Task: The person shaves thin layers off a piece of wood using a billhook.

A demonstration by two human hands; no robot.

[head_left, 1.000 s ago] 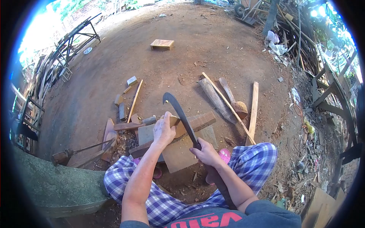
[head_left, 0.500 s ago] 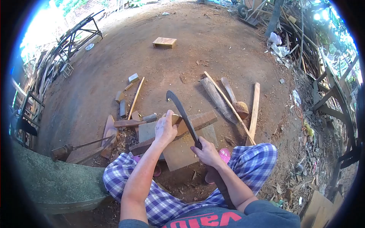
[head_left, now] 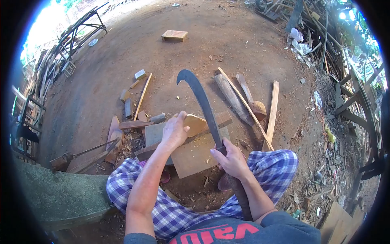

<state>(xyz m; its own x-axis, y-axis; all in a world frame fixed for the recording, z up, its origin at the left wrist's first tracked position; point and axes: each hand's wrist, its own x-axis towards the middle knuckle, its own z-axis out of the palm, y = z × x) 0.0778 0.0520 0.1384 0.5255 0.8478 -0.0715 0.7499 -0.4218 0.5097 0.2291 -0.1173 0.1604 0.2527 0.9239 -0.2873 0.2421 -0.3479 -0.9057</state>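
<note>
My left hand is closed on a pale block of wood, gripping its left end over a thick dark beam. In my right hand is a billhook, its long dark handle running back under my forearm. The hooked blade points up and away from me, and its lower part overlaps the right end of the pale wood in this view. A flat board with small chips on it lies below the beam, between my knees.
A handsaw lies at left beside a green stone-like slab. Small wood blocks sit ahead on the left. Long sticks and a wooden mallet lie to the right. Farther off stands a low wooden stool.
My right hand has raised the billhook, so its hooked tip is higher and farther out. The pale wood has turned and shows more of its face; my left hand still grips it.
</note>
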